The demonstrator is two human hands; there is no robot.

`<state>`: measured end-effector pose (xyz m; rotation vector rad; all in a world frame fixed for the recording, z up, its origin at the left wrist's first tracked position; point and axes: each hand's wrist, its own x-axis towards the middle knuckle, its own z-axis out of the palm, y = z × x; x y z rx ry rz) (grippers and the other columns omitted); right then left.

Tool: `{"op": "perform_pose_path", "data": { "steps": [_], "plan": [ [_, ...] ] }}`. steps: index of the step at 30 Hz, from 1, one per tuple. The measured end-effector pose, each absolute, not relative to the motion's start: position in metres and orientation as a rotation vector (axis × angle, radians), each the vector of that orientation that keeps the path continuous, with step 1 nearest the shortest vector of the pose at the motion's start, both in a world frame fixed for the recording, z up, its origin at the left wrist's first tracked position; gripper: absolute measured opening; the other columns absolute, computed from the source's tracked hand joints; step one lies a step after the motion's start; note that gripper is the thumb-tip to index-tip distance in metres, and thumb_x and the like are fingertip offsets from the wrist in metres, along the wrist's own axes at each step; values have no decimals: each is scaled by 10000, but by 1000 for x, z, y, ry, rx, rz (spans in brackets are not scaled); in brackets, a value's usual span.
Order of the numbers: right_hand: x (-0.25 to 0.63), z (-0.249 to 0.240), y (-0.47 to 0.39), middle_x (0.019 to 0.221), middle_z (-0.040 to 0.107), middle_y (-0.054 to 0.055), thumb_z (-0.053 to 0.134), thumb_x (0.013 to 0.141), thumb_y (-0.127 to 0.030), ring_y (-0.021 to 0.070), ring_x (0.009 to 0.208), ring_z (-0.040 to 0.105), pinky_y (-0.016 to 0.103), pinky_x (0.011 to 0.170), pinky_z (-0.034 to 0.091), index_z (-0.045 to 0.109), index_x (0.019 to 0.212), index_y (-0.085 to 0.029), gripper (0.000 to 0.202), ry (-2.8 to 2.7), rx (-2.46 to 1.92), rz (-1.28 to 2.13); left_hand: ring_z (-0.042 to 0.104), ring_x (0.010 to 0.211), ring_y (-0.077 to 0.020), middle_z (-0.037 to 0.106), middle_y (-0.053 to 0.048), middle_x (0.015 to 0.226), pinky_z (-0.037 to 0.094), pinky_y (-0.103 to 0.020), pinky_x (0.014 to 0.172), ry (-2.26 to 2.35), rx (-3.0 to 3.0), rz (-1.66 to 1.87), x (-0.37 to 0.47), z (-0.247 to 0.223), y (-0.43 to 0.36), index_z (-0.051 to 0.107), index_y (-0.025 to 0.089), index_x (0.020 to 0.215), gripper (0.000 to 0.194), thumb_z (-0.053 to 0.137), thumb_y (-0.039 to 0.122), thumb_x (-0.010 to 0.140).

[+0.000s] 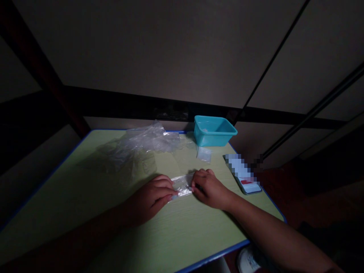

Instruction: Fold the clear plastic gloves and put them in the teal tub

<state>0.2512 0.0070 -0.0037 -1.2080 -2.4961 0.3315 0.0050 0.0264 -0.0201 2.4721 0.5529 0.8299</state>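
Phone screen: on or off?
On. The phone lies on the table, screen up, and its display glows pale and bright in the dim room, with a red patch near the lower end.

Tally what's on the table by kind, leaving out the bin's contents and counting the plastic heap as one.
Turquoise bin: 1
Phone: 1
Whitish packet: 1
Clear plastic piece between left hand and right hand: 1
Clear plastic heap: 1
Total: 5
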Motion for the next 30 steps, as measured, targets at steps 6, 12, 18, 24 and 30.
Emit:
{"op": "perform_pose_path", "data": {
  "steps": [6,12,18,24,30],
  "plan": [
    [249,-4,7,832,589,49,538,850,-200,202,829,525,321,745,285,554,841,-169,36,-2540,-1217,243,553,949,-212,657,-73,904,483,-346,819,566,2509,801,5,-18,25,709,177,1015,255,472,163,922],
    [247,-4,6,816,572,51,520,855,-225,201,806,505,324,719,273,543,827,-172,64,-2596,-1243,132,537,909,-206,635,-64,875,469,-344,799,585,2512,779,5,-19,24,704,170,1006,249,469,160,924],
    [247,-5,5,832,572,52,531,849,-243,205,820,498,329,737,271,512,840,-183,64,-2595,-1231,116,534,915,-207,636,-66,874,459,-344,802,585,2487,801,5,-18,24,704,163,999,256,461,148,923],
    [247,-6,3,854,584,54,536,834,-213,211,836,506,330,756,272,496,890,-188,72,-2555,-1226,171,524,874,-204,613,-65,832,452,-335,768,590,2502,785,6,-15,22,708,153,937,264,445,163,931],
    [247,-8,4,880,601,53,520,837,-182,211,852,523,336,770,272,493,933,-191,100,-2533,-1213,198,516,861,-198,596,-58,816,444,-334,767,597,2510,770,6,-16,21,680,157,833,268,433,168,937]
  ]
}}
